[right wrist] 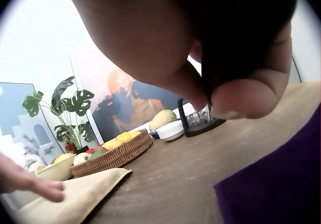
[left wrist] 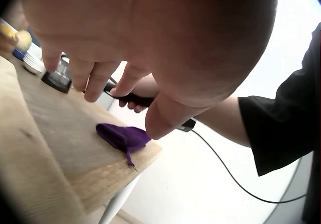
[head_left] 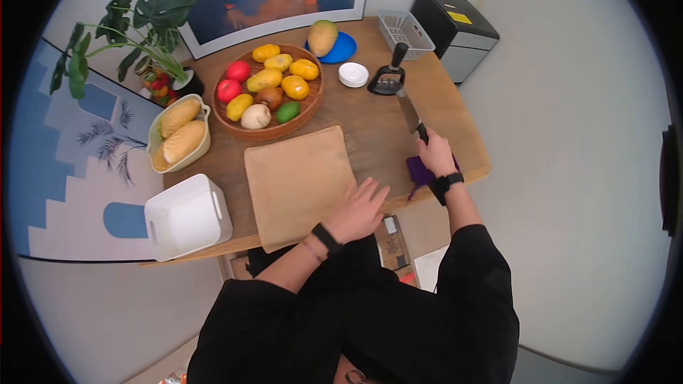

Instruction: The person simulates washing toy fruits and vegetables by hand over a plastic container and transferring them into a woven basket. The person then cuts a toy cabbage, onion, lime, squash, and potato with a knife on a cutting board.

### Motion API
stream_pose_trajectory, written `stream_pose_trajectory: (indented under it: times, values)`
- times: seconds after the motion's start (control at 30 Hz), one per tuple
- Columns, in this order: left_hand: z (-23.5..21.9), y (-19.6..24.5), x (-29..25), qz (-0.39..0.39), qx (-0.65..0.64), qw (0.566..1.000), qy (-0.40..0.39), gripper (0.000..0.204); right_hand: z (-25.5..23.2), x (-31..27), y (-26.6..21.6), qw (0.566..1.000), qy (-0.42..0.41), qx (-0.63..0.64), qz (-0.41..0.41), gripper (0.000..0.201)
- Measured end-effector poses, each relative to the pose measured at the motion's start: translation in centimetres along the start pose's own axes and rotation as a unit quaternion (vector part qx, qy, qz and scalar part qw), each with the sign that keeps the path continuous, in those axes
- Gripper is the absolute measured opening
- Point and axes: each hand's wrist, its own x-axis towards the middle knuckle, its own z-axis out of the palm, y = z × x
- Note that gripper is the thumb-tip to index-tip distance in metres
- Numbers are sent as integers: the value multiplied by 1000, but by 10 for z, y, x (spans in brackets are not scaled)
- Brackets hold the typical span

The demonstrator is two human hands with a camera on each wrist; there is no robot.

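Observation:
In the head view my right hand (head_left: 436,154) grips the black handle of a knife (head_left: 410,112), its blade pointing away toward a black stand (head_left: 387,81). Below that hand a purple cloth (head_left: 420,173) lies at the table's right front. My left hand (head_left: 356,212), fingers spread and fairly straight, is over the right front edge of a tan mat (head_left: 299,183); whether it touches is unclear. The left wrist view shows the left palm (left wrist: 150,43) with nothing in it. In the right wrist view, the fingers (right wrist: 246,97) curl round the dark handle.
A wicker basket (head_left: 220,117) of fruit stands behind the mat. At left are a white bin (head_left: 188,217) and a cream basket (head_left: 203,144) with yellow produce. White bowls (head_left: 353,75), a blue plate (head_left: 345,48) with a melon, a grey basket (head_left: 405,30) and a black-and-silver box (head_left: 459,32) stand farther back.

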Motion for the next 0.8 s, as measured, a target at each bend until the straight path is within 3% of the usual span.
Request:
stream_pose_trajectory:
  times: [0.17, 0.33, 0.5, 0.8]
  values:
    - [-51, -21, -77, -100, -35, 994, -17, 63, 25, 33, -22, 999, 29, 20, -6, 28]
    - [-41, -56, -135, -232, 50, 971, 28, 62, 47, 45, -28, 999, 15, -28, 10, 26]
    - [-26, -67, -159, -263, 114, 956, 68, 59, 74, 44, -27, 997, 9, -71, 13, 28]
    - [-16, -68, -160, -280, 111, 947, 115, 55, 66, 33, -22, 996, 4, -87, 11, 32]
